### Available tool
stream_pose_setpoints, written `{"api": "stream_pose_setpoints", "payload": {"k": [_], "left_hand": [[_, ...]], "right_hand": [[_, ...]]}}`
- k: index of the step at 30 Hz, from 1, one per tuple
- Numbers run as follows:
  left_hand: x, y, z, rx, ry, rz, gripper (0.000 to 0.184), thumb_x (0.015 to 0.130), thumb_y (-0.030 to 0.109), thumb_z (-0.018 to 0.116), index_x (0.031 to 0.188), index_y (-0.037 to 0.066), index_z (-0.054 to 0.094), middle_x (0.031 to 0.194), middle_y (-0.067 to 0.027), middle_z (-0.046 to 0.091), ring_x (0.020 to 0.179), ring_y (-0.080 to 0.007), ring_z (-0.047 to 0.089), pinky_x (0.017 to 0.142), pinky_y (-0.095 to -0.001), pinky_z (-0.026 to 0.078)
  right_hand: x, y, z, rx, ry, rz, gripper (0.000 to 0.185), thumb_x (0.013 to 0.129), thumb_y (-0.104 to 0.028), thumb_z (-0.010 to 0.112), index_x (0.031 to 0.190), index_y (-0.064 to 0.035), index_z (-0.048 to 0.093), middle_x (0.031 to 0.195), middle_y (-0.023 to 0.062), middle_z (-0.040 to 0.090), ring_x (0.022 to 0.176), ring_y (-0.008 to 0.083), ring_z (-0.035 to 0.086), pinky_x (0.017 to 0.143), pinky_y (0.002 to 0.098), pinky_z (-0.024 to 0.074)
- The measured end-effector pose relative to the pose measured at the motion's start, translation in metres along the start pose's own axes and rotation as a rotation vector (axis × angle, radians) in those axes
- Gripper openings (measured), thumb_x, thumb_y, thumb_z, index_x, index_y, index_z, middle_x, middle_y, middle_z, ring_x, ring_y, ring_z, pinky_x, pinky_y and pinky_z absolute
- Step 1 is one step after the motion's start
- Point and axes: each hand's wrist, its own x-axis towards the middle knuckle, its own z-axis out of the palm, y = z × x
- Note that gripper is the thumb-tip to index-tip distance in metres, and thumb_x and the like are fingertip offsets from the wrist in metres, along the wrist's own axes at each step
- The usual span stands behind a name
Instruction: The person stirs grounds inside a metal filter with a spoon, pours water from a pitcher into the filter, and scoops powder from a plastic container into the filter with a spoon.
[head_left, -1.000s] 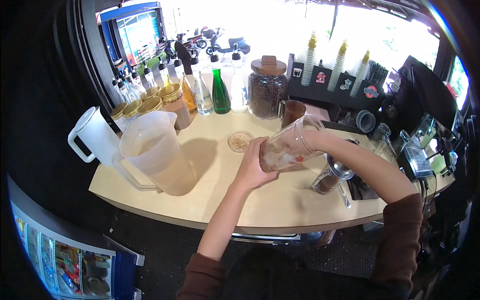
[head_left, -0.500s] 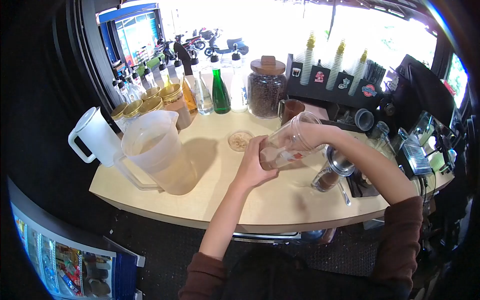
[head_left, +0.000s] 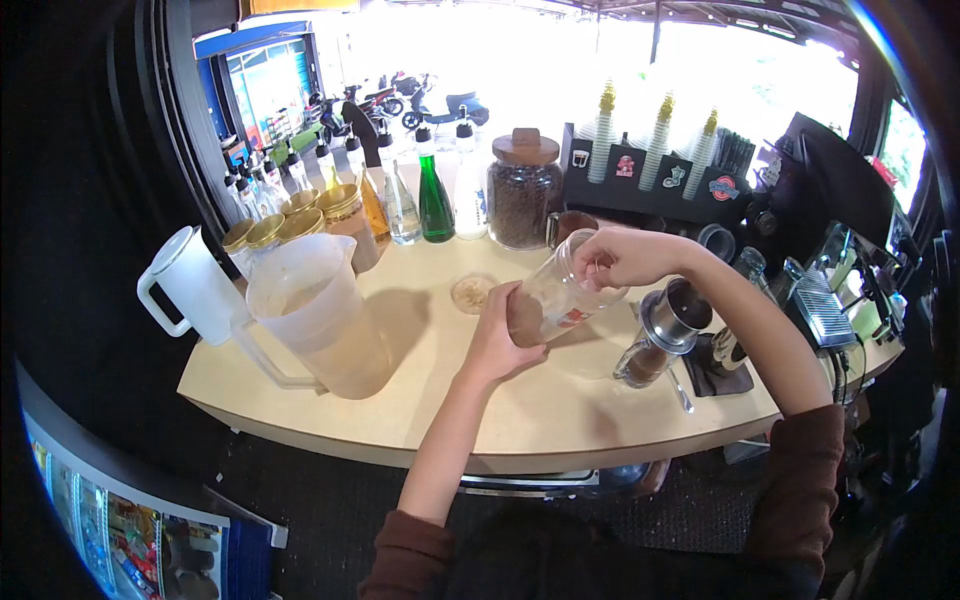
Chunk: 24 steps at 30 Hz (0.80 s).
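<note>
My left hand (head_left: 497, 335) is wrapped around the lower part of a clear jar (head_left: 553, 303), which tilts with its mouth up and to the right. Pale brown contents show near its base, and a small red print marks its side. At the jar's mouth is my right hand (head_left: 625, 262), fingers pinched together just inside the rim; what they hold, if anything, cannot be made out. Left of the jar lies a round, shallow lid or dish (head_left: 471, 293). To the right, a metal coffee filter (head_left: 676, 318) sits on a glass mug (head_left: 643, 364) with brown liquid inside.
A large translucent pitcher (head_left: 325, 325) and a white jug (head_left: 198, 288) stand at left. Pump bottles, including a green bottle (head_left: 434, 200), and a coffee bean jar (head_left: 525, 195) line the back. A spoon (head_left: 682, 390) lies by the mug; a cup holder (head_left: 650, 185) stands behind.
My right hand has drawn back from deeper inside the jar, and its fingers now show at the mouth. My left hand keeps its hold on the jar. The view has shifted slightly.
</note>
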Motion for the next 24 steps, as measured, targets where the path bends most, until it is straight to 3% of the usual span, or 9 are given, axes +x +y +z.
{"api": "stream_pose_setpoints", "payload": {"k": [2,5,17,21,24], "left_hand": [[-0.001,-0.002,0.000,-0.001,0.003,0.007,0.090,0.051,0.013,0.082,0.129,0.001,0.039,0.122,-0.0174,0.047,0.116,-0.0324,0.049,0.101,-0.0397,0.042],[-0.001,0.000,0.000,0.060,-0.003,-0.001,0.092,0.051,0.015,0.084,0.130,0.000,0.039,0.123,-0.0175,0.047,0.117,-0.0320,0.049,0.101,-0.0398,0.042],[-0.004,0.001,0.000,0.137,0.002,-0.057,0.097,0.050,0.024,0.088,0.130,-0.001,0.038,0.124,-0.0188,0.049,0.117,-0.0327,0.049,0.100,-0.0402,0.042],[-0.004,0.002,0.000,0.158,0.014,-0.101,0.097,0.050,0.024,0.089,0.129,-0.002,0.039,0.123,-0.0203,0.051,0.116,-0.0327,0.050,0.099,-0.0404,0.043],[-0.005,0.007,0.002,0.119,0.016,-0.118,0.095,0.050,0.023,0.089,0.128,-0.002,0.040,0.121,-0.0197,0.054,0.113,-0.0320,0.054,0.097,-0.0402,0.045]], "right_hand": [[-0.006,-0.005,-0.002,0.135,0.022,0.055,0.013,0.080,-0.009,0.064,0.090,0.0002,0.063,0.072,0.0001,0.056,0.067,0.0089,0.050,0.061,0.0278,0.0418],[-0.017,-0.010,-0.006,0.222,0.051,0.054,0.013,0.084,-0.012,0.064,0.089,0.0000,0.064,0.072,-0.0041,0.053,0.066,0.0051,0.045,0.060,0.0257,0.0393],[-0.053,0.004,-0.009,0.294,0.389,0.020,0.020,0.087,-0.020,0.063,0.091,-0.0006,0.065,0.070,-0.0016,0.051,0.065,0.0066,0.043,0.061,0.0256,0.0390],[-0.078,0.008,-0.002,0.234,0.493,0.022,0.019,0.088,-0.018,0.062,0.092,0.0003,0.064,0.071,0.0003,0.053,0.067,0.0074,0.046,0.062,0.0256,0.0405],[-0.101,0.016,0.005,0.269,0.545,0.031,0.016,0.091,-0.014,0.061,0.097,0.0005,0.062,0.078,-0.0027,0.053,0.070,0.0029,0.044,0.065,0.0217,0.0404]]}}
